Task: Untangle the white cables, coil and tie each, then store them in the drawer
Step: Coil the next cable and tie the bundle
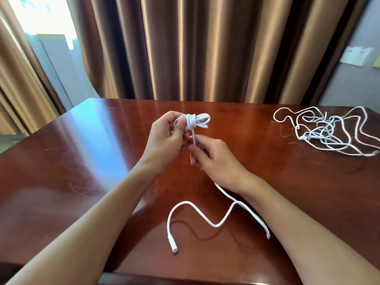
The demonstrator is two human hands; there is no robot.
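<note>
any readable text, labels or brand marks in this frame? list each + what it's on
None can be read.
Wall plate on the right wall: no legible marking, too blurred.
Yellow slip at the right edge: cut off, nothing legible.
Connector on the loose cable end: no marking visible.
Coiled white cable in the left hand, strand pinched by the right hand: plain.
Table: plain.

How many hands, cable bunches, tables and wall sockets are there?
Hands: 2, left hand and right hand
Cable bunches: 2, coil and tangle
Tables: 1, table
Wall sockets: 1, socket
Total: 6
</note>
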